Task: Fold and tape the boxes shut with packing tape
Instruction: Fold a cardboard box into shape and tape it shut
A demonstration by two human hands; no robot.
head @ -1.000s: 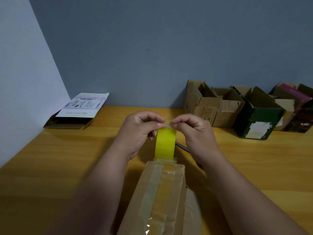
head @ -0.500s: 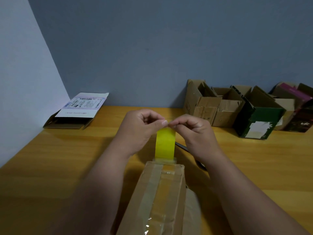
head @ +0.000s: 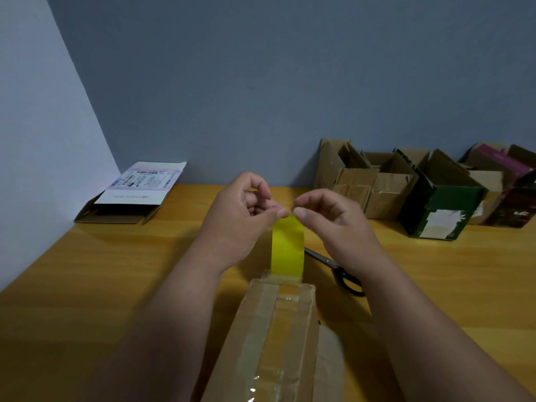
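A long brown cardboard box [head: 278, 338] lies on the wooden table in front of me, with old tape strips running along its top. A yellow strip of packing tape [head: 287, 248] rises from the box's far end. My left hand [head: 246, 216] and my right hand [head: 327, 219] both pinch the strip's top edge between thumb and forefinger, fingertips almost touching. The tape roll is partly hidden to the right of the box [head: 329, 352].
Black-handled scissors [head: 338, 269] lie just right of the box, under my right wrist. Several open boxes [head: 385, 184] stand along the back right, among them a green one [head: 443, 207]. A flattened box with a white label [head: 130, 192] lies back left by the wall.
Both hands have lifted slightly with the tape end and their fingertips have drawn closer together. More of the scissors shows beside my right wrist.
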